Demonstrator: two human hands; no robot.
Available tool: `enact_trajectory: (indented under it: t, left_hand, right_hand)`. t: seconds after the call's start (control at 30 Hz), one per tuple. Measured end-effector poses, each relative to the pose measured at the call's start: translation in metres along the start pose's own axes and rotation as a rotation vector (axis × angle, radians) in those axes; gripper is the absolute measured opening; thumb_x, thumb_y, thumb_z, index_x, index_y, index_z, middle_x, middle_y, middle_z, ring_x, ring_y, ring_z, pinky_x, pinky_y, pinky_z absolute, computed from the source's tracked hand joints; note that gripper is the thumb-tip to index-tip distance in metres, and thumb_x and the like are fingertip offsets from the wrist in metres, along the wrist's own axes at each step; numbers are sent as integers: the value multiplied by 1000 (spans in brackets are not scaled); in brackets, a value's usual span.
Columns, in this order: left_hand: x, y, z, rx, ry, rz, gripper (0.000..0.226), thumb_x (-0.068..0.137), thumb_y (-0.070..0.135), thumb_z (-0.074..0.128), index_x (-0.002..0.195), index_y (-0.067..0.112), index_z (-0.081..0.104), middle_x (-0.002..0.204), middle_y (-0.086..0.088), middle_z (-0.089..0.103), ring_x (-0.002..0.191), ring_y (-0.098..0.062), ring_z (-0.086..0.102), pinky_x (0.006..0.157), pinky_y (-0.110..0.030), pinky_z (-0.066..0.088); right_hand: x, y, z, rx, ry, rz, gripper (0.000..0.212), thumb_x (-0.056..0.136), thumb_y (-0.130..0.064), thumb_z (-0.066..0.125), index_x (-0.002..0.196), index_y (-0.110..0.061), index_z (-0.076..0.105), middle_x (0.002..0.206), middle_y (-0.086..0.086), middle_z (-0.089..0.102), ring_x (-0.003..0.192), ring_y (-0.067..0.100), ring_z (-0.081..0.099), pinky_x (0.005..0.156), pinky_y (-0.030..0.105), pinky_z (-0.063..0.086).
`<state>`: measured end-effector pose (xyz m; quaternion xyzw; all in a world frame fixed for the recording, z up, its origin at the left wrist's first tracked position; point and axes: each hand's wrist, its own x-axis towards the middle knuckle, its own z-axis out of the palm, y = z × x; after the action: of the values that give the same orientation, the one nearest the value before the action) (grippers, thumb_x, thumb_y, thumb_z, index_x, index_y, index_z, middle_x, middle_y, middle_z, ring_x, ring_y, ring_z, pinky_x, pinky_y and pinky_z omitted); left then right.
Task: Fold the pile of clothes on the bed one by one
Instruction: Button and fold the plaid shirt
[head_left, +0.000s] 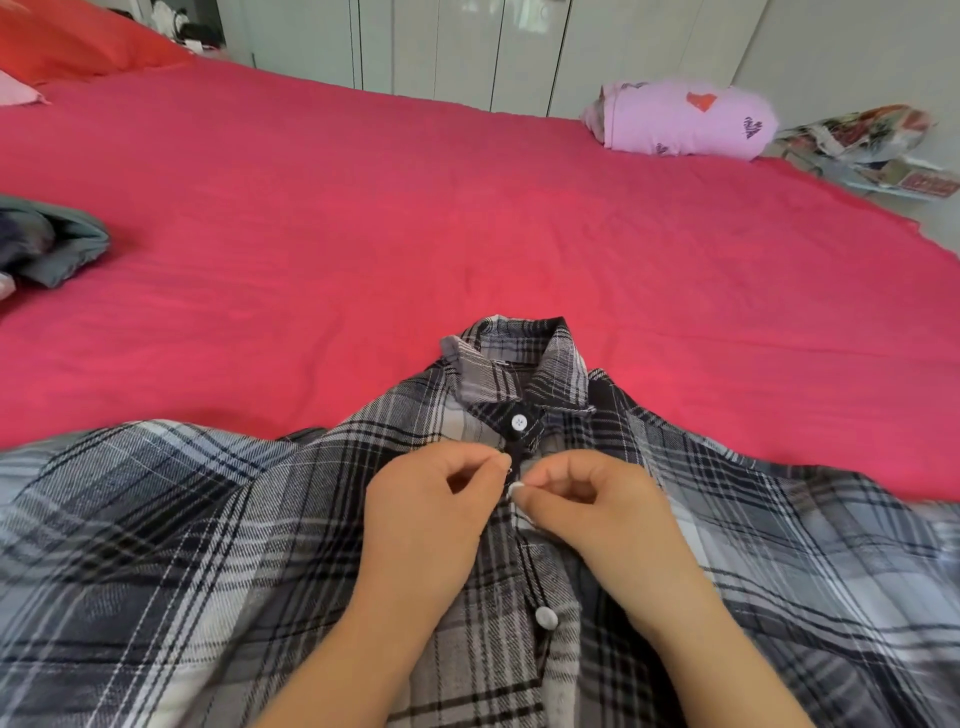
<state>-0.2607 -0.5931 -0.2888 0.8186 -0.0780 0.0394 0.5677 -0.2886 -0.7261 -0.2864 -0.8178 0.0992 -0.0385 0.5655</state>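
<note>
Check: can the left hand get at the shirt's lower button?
Probably yes: the lower button lies uncovered on the plaid shirt between both wrists. The left hand pinches the placket, so it must let go first.

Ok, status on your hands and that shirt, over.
Left grip and right grip both pinching placket of grey-and-black plaid flannel shirt, below its white top button. Shirt spread on red bedsheet. Nothing in the way.
</note>
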Motion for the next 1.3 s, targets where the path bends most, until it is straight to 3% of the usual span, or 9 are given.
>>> enact_trajectory:
  t: [0.17, 0.33, 0.53, 0.73, 1.07, 1.3]
  left_hand:
    - [-2, 1, 2, -1, -67, 4, 20, 81, 24, 68, 65, 36, 67, 68, 20, 67, 79, 11, 58, 68, -1, 40]
    - [0, -1, 2, -237, -84, -168, 7, 78, 20, 71, 74, 23, 76, 76, 13, 73, 76, -1, 66, 81, -27, 52]
    - [2, -3, -2, -321, -202, -245, 7, 79, 19, 70, 78, 18, 77, 79, 4, 74, 82, -11, 69, 84, -34, 54]
    - [3, -4, -2, -258, -183, -196, 19, 78, 7, 70, 73, 26, 73, 77, 15, 72, 74, 3, 65, 71, -11, 50]
    - [3, -2, -3, -136, -168, -89, 13, 74, 16, 74, 65, 24, 72, 70, 14, 70, 65, 3, 62, 63, -6, 44]
    - [1, 1, -3, -74, -169, -3, 13, 77, 18, 72, 70, 30, 72, 78, 27, 67, 77, 11, 60, 68, 0, 40]
  right_hand:
    - [0, -6, -9, 256, -87, 114, 4, 76, -7, 72, 74, -9, 69, 55, -5, 60, 51, 2, 53, 53, 13, 44]
    - [0, -4, -5, 264, -92, 124, 5, 75, -7, 73, 73, -10, 69, 55, -3, 61, 50, 1, 53, 50, 10, 41]
    - [1, -2, -2, 281, -47, 150, 10, 74, -3, 73, 70, -11, 69, 57, 1, 63, 50, 4, 54, 49, 10, 41]
    - [1, -4, -3, 307, -59, 173, 17, 75, -1, 71, 66, -15, 68, 57, 1, 65, 55, 5, 60, 52, 11, 44]
    - [0, -4, -7, 389, -103, 199, 24, 74, 3, 69, 61, -17, 69, 59, 1, 65, 56, 7, 63, 53, 12, 49]
    - [0, -2, -7, 439, -90, 246, 19, 75, 11, 66, 74, -9, 64, 61, 2, 66, 57, 9, 65, 56, 15, 53]
